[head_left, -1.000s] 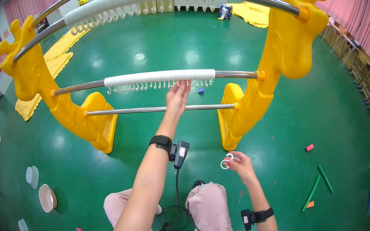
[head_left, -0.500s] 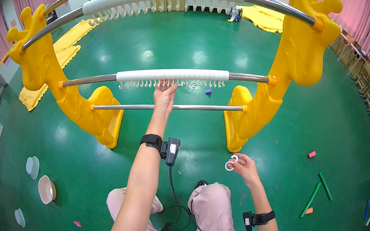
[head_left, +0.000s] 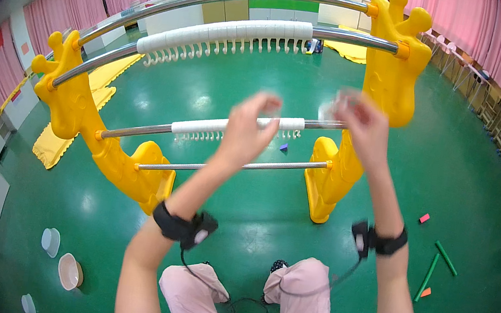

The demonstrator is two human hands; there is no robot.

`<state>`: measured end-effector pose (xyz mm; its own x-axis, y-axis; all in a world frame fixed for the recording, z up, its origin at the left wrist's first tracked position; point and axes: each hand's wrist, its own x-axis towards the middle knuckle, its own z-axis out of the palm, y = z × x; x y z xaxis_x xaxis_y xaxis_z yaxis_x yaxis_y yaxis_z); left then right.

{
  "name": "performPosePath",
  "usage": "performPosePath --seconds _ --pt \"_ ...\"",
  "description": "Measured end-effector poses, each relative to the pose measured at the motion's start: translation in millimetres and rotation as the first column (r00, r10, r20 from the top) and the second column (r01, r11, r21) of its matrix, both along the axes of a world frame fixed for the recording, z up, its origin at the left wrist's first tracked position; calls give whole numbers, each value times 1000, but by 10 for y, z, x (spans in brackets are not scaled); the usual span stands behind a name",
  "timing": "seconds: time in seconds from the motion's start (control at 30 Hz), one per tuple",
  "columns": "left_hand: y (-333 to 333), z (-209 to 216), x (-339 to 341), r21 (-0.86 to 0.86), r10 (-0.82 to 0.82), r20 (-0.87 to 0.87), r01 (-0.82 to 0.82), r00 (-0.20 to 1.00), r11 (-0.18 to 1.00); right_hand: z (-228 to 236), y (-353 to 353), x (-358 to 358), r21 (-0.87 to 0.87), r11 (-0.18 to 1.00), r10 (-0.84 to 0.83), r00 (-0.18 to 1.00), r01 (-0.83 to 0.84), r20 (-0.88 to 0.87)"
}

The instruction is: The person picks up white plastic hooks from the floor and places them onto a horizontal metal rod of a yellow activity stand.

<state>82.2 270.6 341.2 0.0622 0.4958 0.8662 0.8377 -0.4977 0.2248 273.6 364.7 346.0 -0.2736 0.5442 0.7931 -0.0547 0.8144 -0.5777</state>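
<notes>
Blurred by motion, my right hand (head_left: 363, 122) is closed on a white S-shaped hook (head_left: 326, 111) near the right end of the lower rail. My left hand (head_left: 249, 129) is raised in front of the lower row of white hooks (head_left: 200, 126), thumb apart from curled fingers, and nothing shows in it. Another row of white hooks (head_left: 229, 33) hangs side by side along the higher rail. Metal rails (head_left: 139, 130) run between two yellow giraffe-shaped side stands (head_left: 65, 105).
Green floor lies all around. To the left are a beige bowl (head_left: 70, 272) and a pale bowl (head_left: 50, 242); to the right, green sticks (head_left: 427, 277) and small colored blocks (head_left: 424, 218). Yellow cloth (head_left: 50, 147) lies behind the left stand. A cable (head_left: 327, 292) runs from my wrist straps.
My left hand has come off the lower hook row and drawn back toward me. My right hand has risen with the hook from low right to the lower rail's height. The view has tilted up.
</notes>
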Motion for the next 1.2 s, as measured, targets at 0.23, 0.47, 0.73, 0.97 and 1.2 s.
performPosePath --seconds 0.23,0.47,0.73,0.97,1.2 --pt "786 888 -166 -43 341 -441 -399 830 916 869 685 -541 492 852 -176 983 182 -60" --pt "877 1048 -240 -350 298 -591 -572 749 742 647 501 -632 343 914 -229 973 219 -11" --pt "1034 1007 -181 -301 142 -322 -243 936 922 508 522 -683 337 905 -224 964 259 -141" --pt "976 978 -95 -378 200 -295 -306 934 874 333 413 -800 108 963 -183 891 248 -416" --pt "984 961 -101 -307 130 -152 -172 980 936 239 350 -852 -154 988 -95 830 11 -550"
